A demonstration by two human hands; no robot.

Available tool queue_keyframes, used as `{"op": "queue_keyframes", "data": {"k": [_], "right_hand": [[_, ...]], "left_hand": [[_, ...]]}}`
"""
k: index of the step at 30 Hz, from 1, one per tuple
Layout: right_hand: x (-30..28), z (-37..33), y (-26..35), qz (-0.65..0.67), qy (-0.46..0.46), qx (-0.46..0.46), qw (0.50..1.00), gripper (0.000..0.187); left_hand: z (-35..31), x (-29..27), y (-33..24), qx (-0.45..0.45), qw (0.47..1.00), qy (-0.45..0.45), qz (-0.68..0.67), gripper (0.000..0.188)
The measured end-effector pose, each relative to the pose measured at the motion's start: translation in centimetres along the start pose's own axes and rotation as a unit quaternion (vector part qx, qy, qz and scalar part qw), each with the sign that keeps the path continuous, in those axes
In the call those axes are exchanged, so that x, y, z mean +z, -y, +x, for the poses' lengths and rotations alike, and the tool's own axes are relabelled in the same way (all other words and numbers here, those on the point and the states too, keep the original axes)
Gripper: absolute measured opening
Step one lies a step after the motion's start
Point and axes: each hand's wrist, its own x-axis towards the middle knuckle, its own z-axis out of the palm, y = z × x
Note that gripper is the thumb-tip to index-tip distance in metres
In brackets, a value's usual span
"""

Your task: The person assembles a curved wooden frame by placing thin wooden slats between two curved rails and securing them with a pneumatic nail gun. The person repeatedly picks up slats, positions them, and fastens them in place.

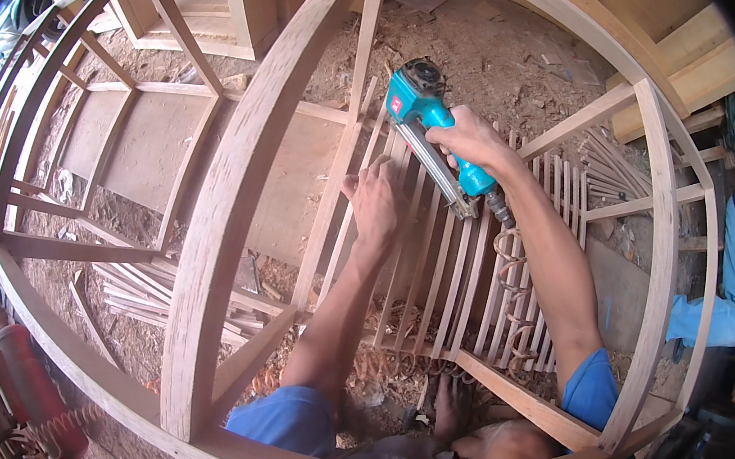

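Right hand (475, 140) has the nail gun (426, 109): fingers wrapped round the teal grip, palm against its right side. The dark head sits above the knuckles, up and to the left; the silver magazine (437, 167) runs down on the left, clear of the fingers. Grip bottom pokes out below the hand, and the coiled hose (512, 276) drops from it, just left of the right forearm.

Left hand (373, 200) is left of the gun, apart from it, back of the hand up, at the far ends of the slats (460, 282). Fingers bent, mostly close together, one sticking out to the left. Tips partly hidden; can't tell if they pinch a slat or just rest there. Gun nose contact with wood: can't tell either.

Slats run side by side under both arms, with gaps between. Curved frame (230, 177) surrounds the work, its thick rib left of the left forearm. Loose strips (144, 296) lie on the floor (492, 52) to the left, more at right. Red tank (36, 385) lower left. Co-worker in light blue trousers (728, 288) at far right.
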Motion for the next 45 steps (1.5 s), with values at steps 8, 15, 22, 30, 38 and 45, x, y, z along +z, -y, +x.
{"op": "queue_keyframes", "data": {"k": [8,15,22,30,38,45], "right_hand": [[0.3,0.7,-0.5,-0.013,0.003,-0.001,1.0,0.019],[-0.1,-1.2,1.1,-0.051,-0.011,-0.002,0.999,0.02],[-2.2,-14.1,-2.5,0.038,-0.058,-0.002,0.998,0.035],[-0.7,-28.0,-7.5,0.095,-0.123,0.159,0.975,0.035],[0.1,-29.5,-9.3,0.11,-0.147,0.151,0.971,0.026],[0.5,-28.4,-9.1,0.098,-0.115,0.15,0.977,0.034]], "left_hand": [[0.1,-0.1,-0.2,-0.012,1.0,0.002,0.009,0.023],[0.3,-1.1,-0.8,0.001,1.0,-0.018,-0.004,0.017],[6.0,-1.1,1.5,-0.075,0.993,0.035,-0.08,0.028],[13.1,6.1,0.8,0.062,0.988,0.026,0.137,0.028],[19.0,2.0,-1.8,-0.03,0.977,0.208,0.039,0.03],[18.4,-4.1,-5.8,0.084,0.986,0.031,-0.139,0.045]]}}
